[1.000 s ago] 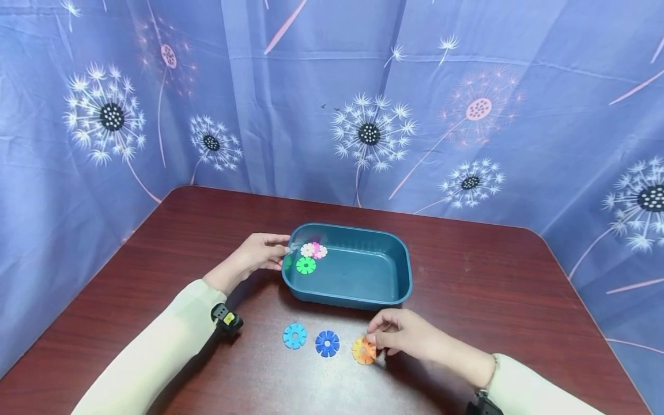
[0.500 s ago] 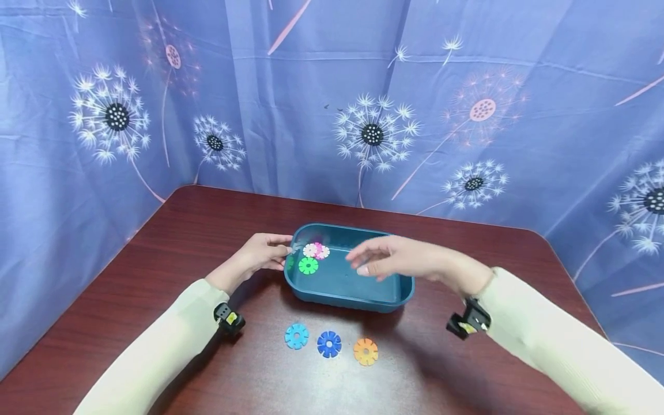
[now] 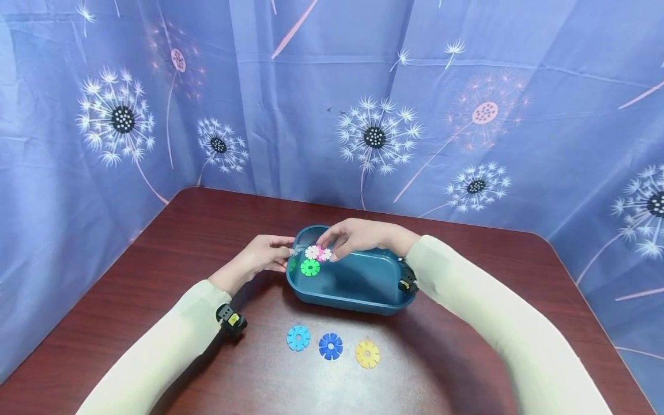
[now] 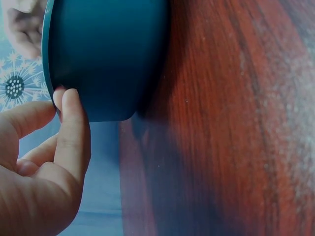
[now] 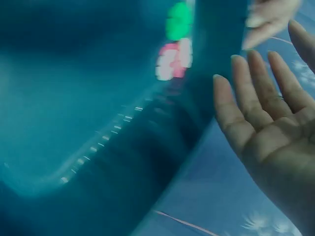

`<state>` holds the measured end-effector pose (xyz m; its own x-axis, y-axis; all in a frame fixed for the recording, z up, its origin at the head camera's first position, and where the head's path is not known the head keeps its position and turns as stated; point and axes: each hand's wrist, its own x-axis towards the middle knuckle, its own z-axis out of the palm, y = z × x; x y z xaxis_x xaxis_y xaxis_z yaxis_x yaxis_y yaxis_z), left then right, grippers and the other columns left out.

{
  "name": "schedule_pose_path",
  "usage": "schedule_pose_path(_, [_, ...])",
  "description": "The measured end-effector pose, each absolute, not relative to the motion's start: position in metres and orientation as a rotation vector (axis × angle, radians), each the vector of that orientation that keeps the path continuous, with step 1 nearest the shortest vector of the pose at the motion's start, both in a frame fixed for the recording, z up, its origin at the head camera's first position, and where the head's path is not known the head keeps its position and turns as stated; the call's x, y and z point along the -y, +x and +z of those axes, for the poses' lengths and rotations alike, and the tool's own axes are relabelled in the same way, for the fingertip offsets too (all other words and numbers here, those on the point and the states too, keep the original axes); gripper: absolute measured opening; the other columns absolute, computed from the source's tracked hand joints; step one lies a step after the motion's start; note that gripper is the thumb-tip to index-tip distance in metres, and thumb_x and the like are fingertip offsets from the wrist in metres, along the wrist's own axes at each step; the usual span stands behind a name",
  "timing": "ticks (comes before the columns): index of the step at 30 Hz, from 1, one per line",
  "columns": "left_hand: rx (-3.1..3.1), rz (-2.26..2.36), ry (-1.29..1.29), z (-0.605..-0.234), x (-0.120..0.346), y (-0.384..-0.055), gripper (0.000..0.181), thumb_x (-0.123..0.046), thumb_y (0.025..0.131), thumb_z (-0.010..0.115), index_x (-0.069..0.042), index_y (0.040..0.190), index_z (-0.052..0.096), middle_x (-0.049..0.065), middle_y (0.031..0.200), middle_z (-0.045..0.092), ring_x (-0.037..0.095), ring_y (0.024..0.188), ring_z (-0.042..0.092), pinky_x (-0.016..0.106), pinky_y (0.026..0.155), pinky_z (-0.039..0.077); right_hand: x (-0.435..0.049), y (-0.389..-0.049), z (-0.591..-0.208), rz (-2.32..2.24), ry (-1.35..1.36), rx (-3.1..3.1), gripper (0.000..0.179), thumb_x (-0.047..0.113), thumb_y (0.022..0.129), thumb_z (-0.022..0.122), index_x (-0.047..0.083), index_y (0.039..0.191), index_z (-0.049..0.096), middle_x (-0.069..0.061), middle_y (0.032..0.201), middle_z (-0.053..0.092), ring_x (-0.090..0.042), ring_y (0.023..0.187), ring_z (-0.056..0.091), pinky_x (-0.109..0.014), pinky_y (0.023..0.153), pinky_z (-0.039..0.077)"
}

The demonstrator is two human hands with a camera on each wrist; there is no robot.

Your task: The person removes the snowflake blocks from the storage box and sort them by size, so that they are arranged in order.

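Note:
My left hand (image 3: 259, 255) pinches the left rim of a teal plastic tub (image 3: 347, 302). Thumb and fingers meet at that rim in the left wrist view, where the left hand (image 4: 54, 157) shows large. Over the tub's left half hovers my right hand (image 3: 360, 235), just beside the pink and white flower discs (image 3: 313, 252) inside. The right wrist view shows the right hand (image 5: 275, 113) with fingers extended and nothing held. Near those pieces lies a green notched disc (image 3: 310, 267) on the tub's floor.
In front of the tub, a light blue disc (image 3: 298, 338), a dark blue disc (image 3: 331, 346) and a yellow-orange disc (image 3: 367, 354) lie in a row on the brown wooden table (image 3: 249, 369). A blue dandelion-print curtain (image 3: 290, 132) hangs behind.
My right hand has left the yellow-orange disc on the table and moved up and leftward over the tub. The left hand keeps its hold on the rim.

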<state>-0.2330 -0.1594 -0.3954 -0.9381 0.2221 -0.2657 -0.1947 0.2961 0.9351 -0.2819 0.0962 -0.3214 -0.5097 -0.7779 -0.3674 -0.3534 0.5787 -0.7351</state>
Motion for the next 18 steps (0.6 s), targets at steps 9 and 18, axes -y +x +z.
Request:
schedule_pose_path(9, [-2.217, 1.688, 0.023, -0.397, 0.159, -0.234, 0.051, -0.006, 0.099, 0.061, 0.006, 0.147, 0.05, 0.005, 0.078, 0.068, 0.008, 0.066, 0.064, 0.019, 0.065, 0.062, -0.08, -0.3, -0.367, -0.698, -0.991, -2.269, 0.047, 0.013, 0.092, 0.074, 0.001, 0.136, 0.063, -0.017, 0.125, 0.069, -0.025, 0.11, 0.068, -0.029, 0.091, 0.06])
schedule_pose_path(18, [-2.226, 1.666, 0.009, -0.395, 0.159, -0.234, 0.051, -0.007, 0.1, 0.06, 0.004, 0.148, 0.05, 0.006, 0.078, 0.068, 0.007, 0.066, 0.064, 0.02, 0.066, 0.062, -0.064, -0.301, -0.387, -0.598, -1.092, -2.288, 0.043, 0.01, 0.092, 0.075, 0.002, 0.133, 0.066, -0.011, 0.098, 0.068, -0.009, 0.08, 0.053, -0.017, 0.07, 0.047])
